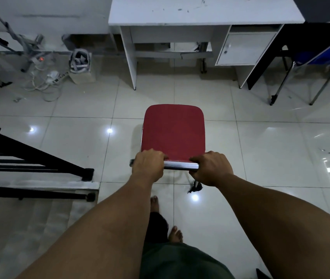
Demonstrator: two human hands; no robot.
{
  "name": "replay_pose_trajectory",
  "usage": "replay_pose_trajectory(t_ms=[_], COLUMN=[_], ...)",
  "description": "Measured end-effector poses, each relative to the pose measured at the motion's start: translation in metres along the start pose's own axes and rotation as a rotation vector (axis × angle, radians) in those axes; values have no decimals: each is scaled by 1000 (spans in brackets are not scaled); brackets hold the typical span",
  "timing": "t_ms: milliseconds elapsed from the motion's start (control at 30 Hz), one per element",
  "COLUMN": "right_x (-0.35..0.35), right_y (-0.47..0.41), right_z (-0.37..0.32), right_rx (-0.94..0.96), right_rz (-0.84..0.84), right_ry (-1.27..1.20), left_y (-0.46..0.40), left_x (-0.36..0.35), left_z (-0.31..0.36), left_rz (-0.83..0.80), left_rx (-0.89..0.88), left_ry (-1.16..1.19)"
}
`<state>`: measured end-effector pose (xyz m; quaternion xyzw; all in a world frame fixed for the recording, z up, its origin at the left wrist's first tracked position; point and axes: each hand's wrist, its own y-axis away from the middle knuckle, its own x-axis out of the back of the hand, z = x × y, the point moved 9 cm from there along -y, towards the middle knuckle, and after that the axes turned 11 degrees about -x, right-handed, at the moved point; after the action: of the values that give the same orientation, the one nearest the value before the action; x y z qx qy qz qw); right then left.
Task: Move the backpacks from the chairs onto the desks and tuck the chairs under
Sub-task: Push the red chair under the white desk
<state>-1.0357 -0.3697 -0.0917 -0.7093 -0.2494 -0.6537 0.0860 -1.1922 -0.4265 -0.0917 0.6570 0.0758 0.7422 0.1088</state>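
A chair with a red padded seat (173, 131) and a chrome top bar stands on the tiled floor in the middle of the view, its seat bare. My left hand (148, 165) grips the left end of the chrome bar and my right hand (212, 168) grips the right end. Straight ahead of the chair stands a white desk (200, 15) with an open knee space below and a small cupboard on its right. The chair sits about a tile and a half short of the desk. No backpack is in view.
A blue chair (329, 55) with metal legs stands at the far right beside a dark desk. Cables, a power strip and a small bin (80, 65) lie at the left of the white desk. A black frame (39, 158) juts in at the left. My bare feet are below.
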Motion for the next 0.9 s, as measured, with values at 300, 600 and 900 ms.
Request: replay_pose_trajectory(t_ms=[300,600,900], right_x=[6,10,27], right_y=[-16,-48,-96], right_z=[4,6,5], right_rx=[22,2,30], right_rz=[41,26,25], right_ry=[-10,11,23], left_y=[-17,-45,-89], left_x=[4,19,38], left_z=[-5,-16,-38], left_rz=[15,45,54], left_rx=[-2,-16,-57], left_ry=[-13,-30,-42])
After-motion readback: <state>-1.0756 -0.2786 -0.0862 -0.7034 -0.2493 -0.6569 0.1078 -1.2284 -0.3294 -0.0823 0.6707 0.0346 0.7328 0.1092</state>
